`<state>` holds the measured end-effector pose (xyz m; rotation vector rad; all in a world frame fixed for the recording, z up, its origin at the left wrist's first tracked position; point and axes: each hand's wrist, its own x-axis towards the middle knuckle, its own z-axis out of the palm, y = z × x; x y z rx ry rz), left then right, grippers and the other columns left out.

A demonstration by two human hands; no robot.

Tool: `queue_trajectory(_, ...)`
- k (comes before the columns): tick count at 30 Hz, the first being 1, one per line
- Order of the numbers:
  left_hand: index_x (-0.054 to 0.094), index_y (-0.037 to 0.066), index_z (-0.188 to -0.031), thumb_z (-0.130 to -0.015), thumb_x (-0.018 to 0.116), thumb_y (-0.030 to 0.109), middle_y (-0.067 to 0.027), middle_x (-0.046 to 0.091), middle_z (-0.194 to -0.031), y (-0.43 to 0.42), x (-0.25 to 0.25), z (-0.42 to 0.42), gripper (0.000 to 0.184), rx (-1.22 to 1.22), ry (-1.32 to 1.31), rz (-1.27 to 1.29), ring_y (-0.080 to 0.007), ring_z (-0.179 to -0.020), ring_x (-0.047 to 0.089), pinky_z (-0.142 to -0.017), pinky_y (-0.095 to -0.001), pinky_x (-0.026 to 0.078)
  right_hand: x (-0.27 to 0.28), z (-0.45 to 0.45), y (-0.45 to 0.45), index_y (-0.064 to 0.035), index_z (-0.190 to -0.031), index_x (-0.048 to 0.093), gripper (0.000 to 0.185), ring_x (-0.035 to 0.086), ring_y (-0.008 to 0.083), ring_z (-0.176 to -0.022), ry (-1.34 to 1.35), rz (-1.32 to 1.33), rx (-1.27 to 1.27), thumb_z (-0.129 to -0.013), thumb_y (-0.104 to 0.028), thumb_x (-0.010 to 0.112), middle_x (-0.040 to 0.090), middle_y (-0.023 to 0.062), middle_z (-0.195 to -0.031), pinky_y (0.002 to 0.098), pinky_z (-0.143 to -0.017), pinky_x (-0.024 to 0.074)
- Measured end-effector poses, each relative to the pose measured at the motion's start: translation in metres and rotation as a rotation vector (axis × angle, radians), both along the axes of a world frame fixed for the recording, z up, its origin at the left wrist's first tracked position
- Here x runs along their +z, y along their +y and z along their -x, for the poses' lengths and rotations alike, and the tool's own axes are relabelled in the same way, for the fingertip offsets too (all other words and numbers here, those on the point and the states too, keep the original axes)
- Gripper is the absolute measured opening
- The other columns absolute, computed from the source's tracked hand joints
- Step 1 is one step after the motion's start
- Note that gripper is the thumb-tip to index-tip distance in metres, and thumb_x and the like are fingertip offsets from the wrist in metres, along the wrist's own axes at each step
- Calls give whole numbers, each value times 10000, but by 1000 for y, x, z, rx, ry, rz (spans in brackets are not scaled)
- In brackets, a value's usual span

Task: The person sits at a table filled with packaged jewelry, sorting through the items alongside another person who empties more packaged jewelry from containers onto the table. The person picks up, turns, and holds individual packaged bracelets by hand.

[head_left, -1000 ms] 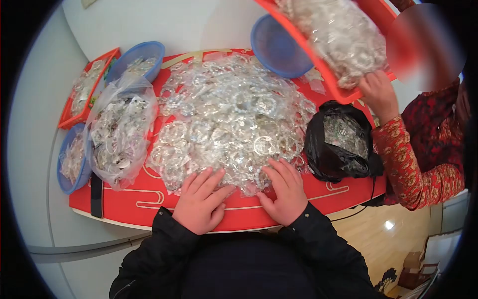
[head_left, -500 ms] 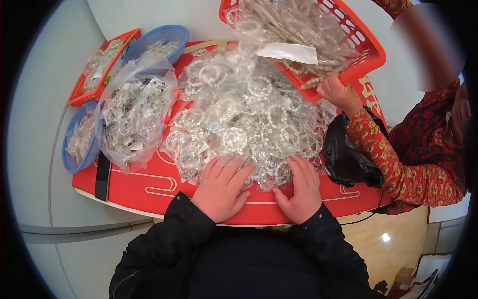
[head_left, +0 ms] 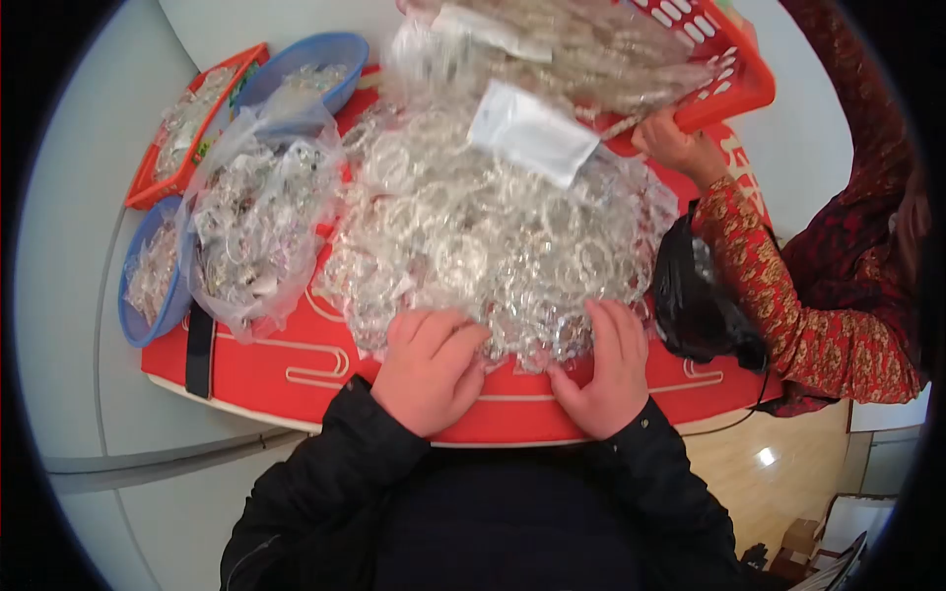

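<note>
A red table with pale line patterns (head_left: 517, 419) carries a broad, glittering heap of clear-wrapped bracelets (head_left: 512, 227) at its middle. An orange-red slotted plastic basket (head_left: 754, 91) tips over the heap's far side. Left stands a stuffed translucent plastic bag (head_left: 246, 317); right, a glossy black plastic bag (head_left: 695, 305). The left hand (head_left: 431, 369) and right hand (head_left: 608, 364) rest loosely on the heap's near edge, fingers unclenched, grasping nothing. A co-worker's hand (head_left: 675, 148) grips the basket's near corner.

Your left hand (head_left: 426, 372) and right hand (head_left: 609, 374) rest palms down by the table's (head_left: 522, 419) near edge, right thumb (head_left: 566, 390) spread, left fingers (head_left: 426, 328) seemingly bent.
</note>
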<state>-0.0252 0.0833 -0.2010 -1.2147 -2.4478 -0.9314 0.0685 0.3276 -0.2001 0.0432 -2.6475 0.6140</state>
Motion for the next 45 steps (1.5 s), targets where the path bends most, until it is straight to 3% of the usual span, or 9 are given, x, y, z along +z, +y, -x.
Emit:
queue_trajectory(5,682,75,-1069,-749,764,65,-108,618,-1057,0,2,1,330,15,11,-22,-323,-1012,588,-917,-432,452,0,-1,-1,6,-1430,490,780,474,436,-1310,24,-21,-12,-764,-223,825,506,228,-1393,532,-1114,366)
queue_trajectory(31,674,89,-1073,-755,735,69,-99,619,-1066,2,-4,6,324,25,-19,-11,-319,-1034,586,-927,-444,446,-3,0,-1,-8,-1432,491,804,452,433,-1338,-31,-2,-22,-731,-196,838,493,217,-1411,535,-1133,356)
queue_trajectory(45,682,104,-1025,-748,741,56,-73,621,-1016,0,-6,4,287,-6,25,-44,-297,-986,588,-889,-430,443,-5,-4,-2,-24,-1424,509,799,450,426,-1269,-6,-1,-44,-724,-202,853,472,195,-1344,526,-1104,367)
